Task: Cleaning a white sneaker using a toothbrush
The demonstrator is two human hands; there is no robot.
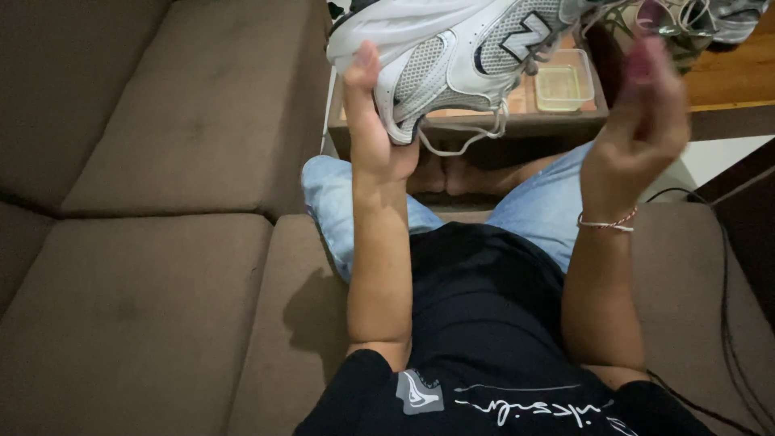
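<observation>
My left hand [373, 121] is raised in front of me and grips a white and grey mesh sneaker [452, 48] by its toe end, sole to the left. Loose white laces [464, 137] dangle below the shoe. My right hand [642, 113] is held up to the right, fingers curled and pinching near the lace ends by the shoe's opening; it is blurred. A thin red and white bracelet [607, 224] circles my right wrist. I sit on a brown sofa in light denim shorts and a black shirt.
The brown sofa cushions [145, 266] spread to my left. A low wooden table [517, 121] stands ahead with a small clear square container [563, 81] on it. A dark cable [726, 323] runs over the sofa at the right. Wooden floor shows at top right.
</observation>
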